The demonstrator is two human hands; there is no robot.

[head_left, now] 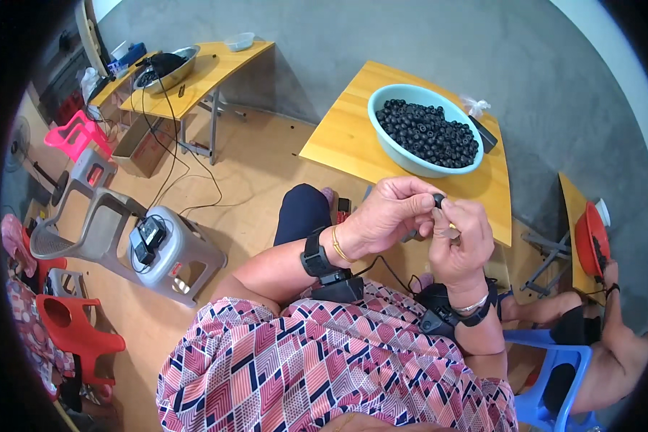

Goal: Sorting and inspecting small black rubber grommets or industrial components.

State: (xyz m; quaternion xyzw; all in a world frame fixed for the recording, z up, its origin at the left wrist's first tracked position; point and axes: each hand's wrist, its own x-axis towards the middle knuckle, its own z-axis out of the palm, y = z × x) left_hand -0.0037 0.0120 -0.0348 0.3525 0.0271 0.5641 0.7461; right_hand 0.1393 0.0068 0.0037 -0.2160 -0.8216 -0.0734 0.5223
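In front of my chest, my left hand (392, 217) pinches a small round black rubber-like part (438, 200) between thumb and fingertips. My right hand (465, 241) is closed right beside it, its fingertips touching the part. A small flat, shiny piece (451, 231) shows between the right fingers; its kind is hard to make out. Just beyond my hands, a light blue basin (426, 170) full of many similar round black parts (428, 133) stands on a yellow wooden table (345, 137).
A dark object (487, 137) and a clear plastic bag (475, 106) lie beside the basin. Left stands a grey stool (187, 245) with black devices (147, 239). At right, another person's hand (610, 273) reaches to a red basin (589, 237). A cable hangs between my wrists.
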